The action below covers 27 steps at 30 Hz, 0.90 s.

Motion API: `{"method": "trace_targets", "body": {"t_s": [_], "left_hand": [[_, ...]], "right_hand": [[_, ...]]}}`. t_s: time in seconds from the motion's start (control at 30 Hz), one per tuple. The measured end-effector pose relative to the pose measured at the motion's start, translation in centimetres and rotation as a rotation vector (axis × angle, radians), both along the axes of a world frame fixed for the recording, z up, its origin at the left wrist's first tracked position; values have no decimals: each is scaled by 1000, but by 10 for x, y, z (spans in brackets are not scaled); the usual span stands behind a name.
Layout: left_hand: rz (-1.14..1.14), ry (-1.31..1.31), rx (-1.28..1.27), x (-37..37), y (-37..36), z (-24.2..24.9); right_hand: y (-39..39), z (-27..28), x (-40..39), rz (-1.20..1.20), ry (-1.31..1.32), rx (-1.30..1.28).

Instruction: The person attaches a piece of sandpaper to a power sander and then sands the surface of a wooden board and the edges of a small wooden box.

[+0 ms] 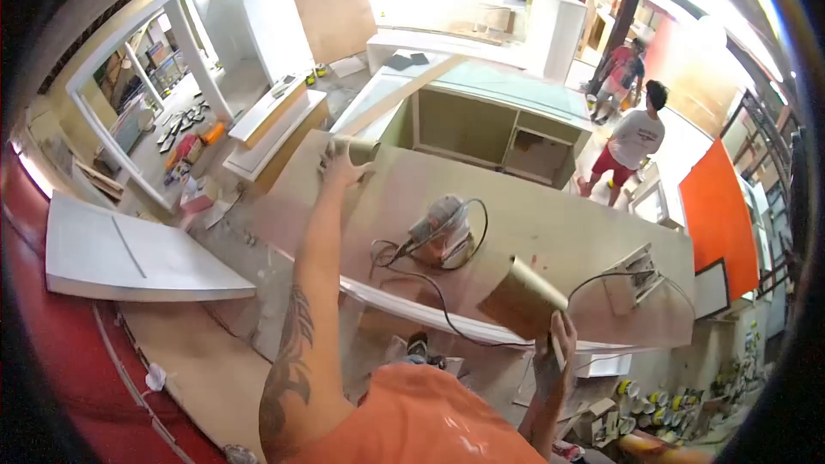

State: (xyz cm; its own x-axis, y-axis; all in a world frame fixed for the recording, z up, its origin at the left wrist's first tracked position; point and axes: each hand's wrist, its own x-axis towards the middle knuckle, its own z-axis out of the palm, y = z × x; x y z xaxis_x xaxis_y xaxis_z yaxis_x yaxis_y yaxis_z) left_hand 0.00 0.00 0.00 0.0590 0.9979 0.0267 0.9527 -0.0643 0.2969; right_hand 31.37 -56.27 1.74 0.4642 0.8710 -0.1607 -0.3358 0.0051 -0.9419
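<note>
My left hand (345, 168) is at the far left end of the workbench panel, its fingers closed on a small curled piece of sandpaper (364, 151). Close to my body, my right hand (557, 351) grips a larger brown sheet of sandpaper (516, 302) by its lower right corner; the sheet's top edge curls over. Between the two hands an electric sander (443, 232) rests on the panel (387, 198), its dark cord looped around it. The cord trails over the near edge of the panel.
A box-like outlet with a cable (634, 279) lies on the panel's right. Behind stands an open cabinet (460, 125). A white panel (146, 249) leans at left, an orange board (720, 219) stands at right. Two people, one in a white shirt (638, 137), are at back right. Cans (640, 404) crowd the floor.
</note>
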Motion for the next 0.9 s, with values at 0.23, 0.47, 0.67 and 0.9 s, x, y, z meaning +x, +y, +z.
{"method": "trace_targets", "body": {"t_s": [0.23,0.47,0.67,0.9], "left_hand": [[-398,-97,-33,-47,-11,-2],[-801,76,-118,-116,-39,-3],[-758,-197,143,-114,-86,15],[-791,-951,164,-19,-290,94]], "right_hand": [[-30,28,-27,-386,208,-38],[14,34,-25,-379,33,-16],[64,68,-20,-168,30,18],[78,63,-23,-147,128,123]]}}
